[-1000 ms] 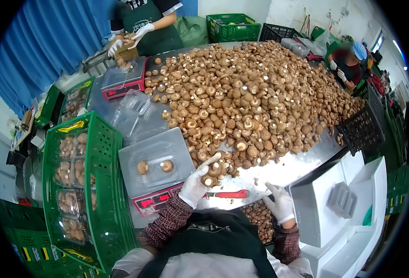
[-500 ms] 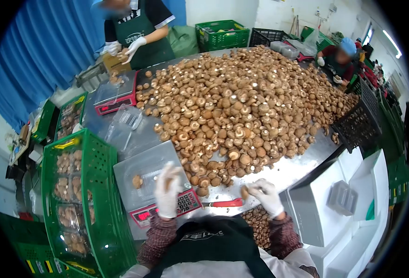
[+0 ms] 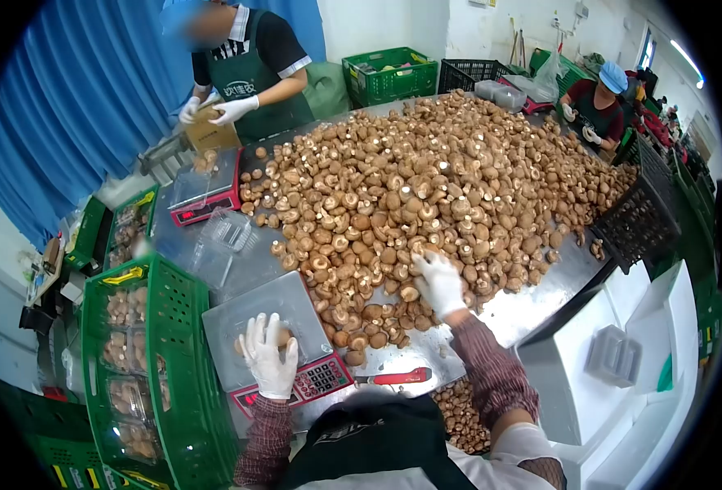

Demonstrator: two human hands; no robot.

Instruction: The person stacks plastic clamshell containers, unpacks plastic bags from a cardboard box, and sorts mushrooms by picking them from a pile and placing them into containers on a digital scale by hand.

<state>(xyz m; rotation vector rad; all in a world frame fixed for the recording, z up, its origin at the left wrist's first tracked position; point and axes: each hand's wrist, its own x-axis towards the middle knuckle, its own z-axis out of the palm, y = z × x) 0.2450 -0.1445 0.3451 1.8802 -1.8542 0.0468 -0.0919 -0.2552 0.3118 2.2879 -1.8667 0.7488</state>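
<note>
My left hand [image 3: 269,358], in a white glove, is over the near scale [image 3: 228,312] with its fingers spread. Mushrooms show beside and partly beneath it on the clear tray. My right hand [image 3: 439,284], also gloved, reaches into the near side of the large mushroom pile [image 3: 393,196]. Its fingers are bent among the mushrooms, and whatever lies under the fingertips is hidden. A red-handled tool [image 3: 402,377] lies on the metal table between the scale and my right forearm.
Green crate [image 3: 185,343] with packed mushroom trays stands left. White foam boxes [image 3: 557,367] are at right, black crate [image 3: 639,220] beyond them. Another scale [image 3: 205,192] and clear containers [image 3: 232,232] sit back left. Two co-workers [image 3: 254,90] [image 3: 602,102] stand across the table.
My left hand moved from the pile's edge to over the scale and its fingers spread. My right hand moved from the near table edge forward into the pile. The mushroom it held is no longer visible.
</note>
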